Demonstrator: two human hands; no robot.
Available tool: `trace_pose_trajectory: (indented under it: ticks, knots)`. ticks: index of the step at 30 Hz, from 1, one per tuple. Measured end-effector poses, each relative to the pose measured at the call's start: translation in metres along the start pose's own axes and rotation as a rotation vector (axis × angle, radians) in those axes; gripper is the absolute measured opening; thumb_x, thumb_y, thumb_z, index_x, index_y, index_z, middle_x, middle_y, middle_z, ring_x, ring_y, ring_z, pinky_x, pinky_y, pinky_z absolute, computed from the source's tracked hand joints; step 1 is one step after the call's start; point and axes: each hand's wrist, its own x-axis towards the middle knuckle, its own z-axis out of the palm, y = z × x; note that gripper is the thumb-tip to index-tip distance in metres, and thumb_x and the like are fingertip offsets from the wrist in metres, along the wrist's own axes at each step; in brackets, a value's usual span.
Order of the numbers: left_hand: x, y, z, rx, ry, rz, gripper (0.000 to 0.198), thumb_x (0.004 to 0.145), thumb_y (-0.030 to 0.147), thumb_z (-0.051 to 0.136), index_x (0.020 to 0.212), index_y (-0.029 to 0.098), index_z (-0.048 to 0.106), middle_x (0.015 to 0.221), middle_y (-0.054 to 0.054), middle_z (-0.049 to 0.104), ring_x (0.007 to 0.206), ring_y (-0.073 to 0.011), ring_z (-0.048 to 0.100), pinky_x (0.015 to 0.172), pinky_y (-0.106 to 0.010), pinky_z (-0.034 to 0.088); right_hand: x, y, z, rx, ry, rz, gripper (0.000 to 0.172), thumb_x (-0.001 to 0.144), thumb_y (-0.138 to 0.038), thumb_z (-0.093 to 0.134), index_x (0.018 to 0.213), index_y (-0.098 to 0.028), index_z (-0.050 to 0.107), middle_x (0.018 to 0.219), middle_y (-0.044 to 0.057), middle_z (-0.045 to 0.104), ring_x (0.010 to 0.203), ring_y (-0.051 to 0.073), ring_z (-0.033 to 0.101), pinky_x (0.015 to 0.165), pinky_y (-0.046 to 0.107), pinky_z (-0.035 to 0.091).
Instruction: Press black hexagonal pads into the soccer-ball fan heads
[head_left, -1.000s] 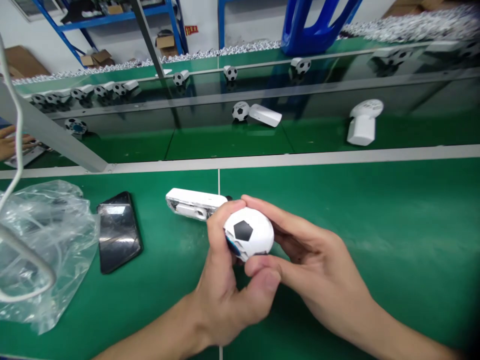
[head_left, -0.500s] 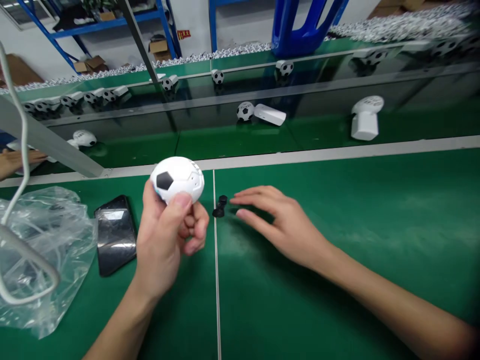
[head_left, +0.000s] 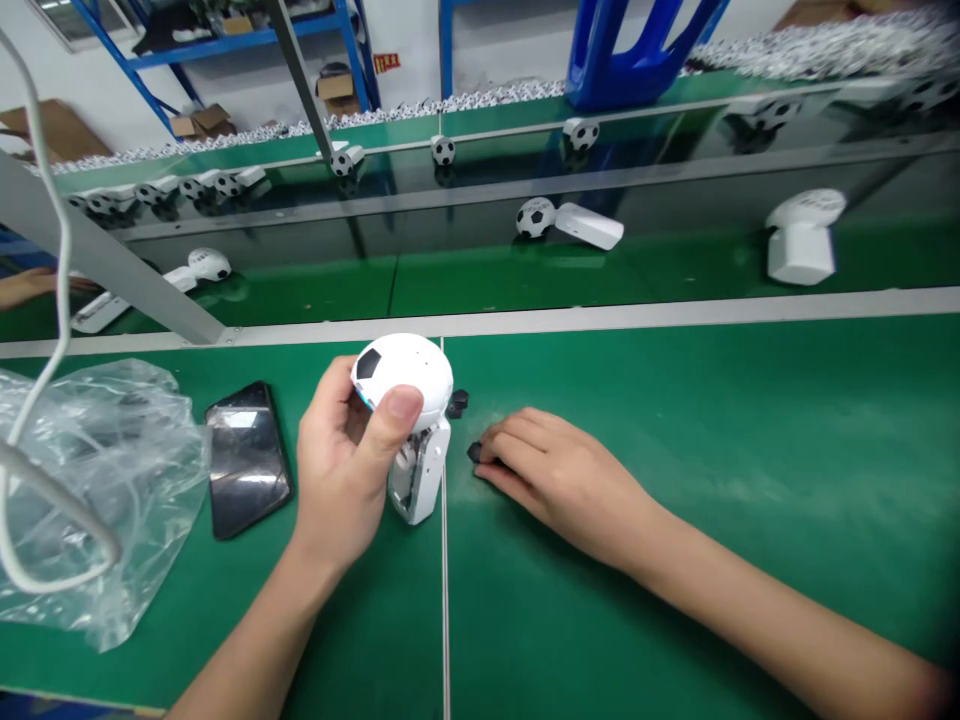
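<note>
My left hand [head_left: 335, 462] is closed around a white football-patterned ball [head_left: 403, 376] with black patches. The ball sits on top of a white rectangular body [head_left: 420, 472], which stands upright on the green mat [head_left: 600, 600] with its open side showing electronics. My right hand [head_left: 559, 488] rests low on the mat, its thumb and index fingertips around a small black part [head_left: 475, 452]. A second small black part [head_left: 456, 403] lies just beyond, beside the white body.
Left of my hands lie a black smartphone [head_left: 248, 460] and a crumpled clear plastic bag [head_left: 97, 500], with a white cable [head_left: 52, 300] hanging in front. A grey beam [head_left: 97, 245] crosses the upper left, and a co-worker's hand [head_left: 26, 288] shows beyond it. Several ball-topped units stand on a farther green bench.
The ball has gone from being held up in my left hand to sitting on the upright white body. My right hand has dropped from hovering to the mat, at a black part.
</note>
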Motion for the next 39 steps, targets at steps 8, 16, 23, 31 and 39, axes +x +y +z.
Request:
trace_pose_trajectory:
  ticks: [8, 16, 23, 31, 39]
  knots:
    - [-0.004, -0.008, 0.004, -0.101, -0.035, -0.174, 0.054, 0.088, 0.068, 0.084, 0.108, 0.022, 0.063, 0.084, -0.001, 0.068, 0.067, -0.0163, 0.064, 0.056, -0.024, 0.053, -0.006, 0.005, -0.002, -0.088, 0.035, 0.045, 0.021, 0.110, -0.014, 0.056, 0.125, -0.013, 0.071, 0.098, 0.011, 0.081, 0.086, 0.026, 0.074, 0.078, 0.040, 0.059]
    - [-0.013, -0.009, 0.015, -0.167, -0.172, -0.354, 0.050, 0.095, 0.064, 0.079, 0.128, 0.031, 0.062, 0.104, -0.003, 0.072, 0.074, -0.0176, 0.069, 0.060, -0.027, 0.056, 0.005, 0.009, 0.005, -0.110, 0.033, 0.047, 0.022, 0.108, -0.014, 0.058, 0.106, -0.017, 0.079, 0.100, 0.012, 0.077, 0.084, 0.024, 0.072, 0.071, 0.036, 0.058]
    - [-0.018, -0.013, 0.008, -0.226, -0.284, -0.295, 0.048, 0.098, 0.053, 0.077, 0.139, 0.036, 0.061, 0.112, -0.003, 0.068, 0.089, -0.0210, 0.067, 0.076, -0.030, 0.056, -0.013, -0.003, -0.035, 0.056, 0.291, -0.099, 0.023, 0.114, -0.018, 0.060, 0.119, -0.027, 0.080, 0.115, 0.006, 0.085, 0.101, 0.020, 0.081, 0.087, 0.035, 0.067]
    - [-0.031, -0.013, 0.003, -0.101, -0.464, 0.050, 0.044, 0.110, 0.044, 0.065, 0.153, 0.045, 0.058, 0.135, -0.001, 0.062, 0.109, -0.0212, 0.062, 0.100, -0.033, 0.054, -0.025, -0.036, -0.080, 0.010, 0.258, -0.138, 0.021, 0.108, -0.011, 0.068, 0.107, -0.029, 0.080, 0.116, 0.002, 0.088, 0.113, 0.020, 0.083, 0.107, 0.032, 0.068]
    - [-0.035, -0.013, 0.002, -0.047, -0.560, 0.120, 0.050, 0.112, 0.044, 0.061, 0.160, 0.046, 0.049, 0.137, -0.002, 0.063, 0.108, -0.0243, 0.065, 0.094, -0.037, 0.055, -0.021, -0.027, -0.068, 0.134, 0.294, -0.148, 0.023, 0.107, -0.010, 0.069, 0.124, -0.023, 0.077, 0.114, 0.007, 0.085, 0.110, 0.021, 0.081, 0.094, 0.035, 0.069]
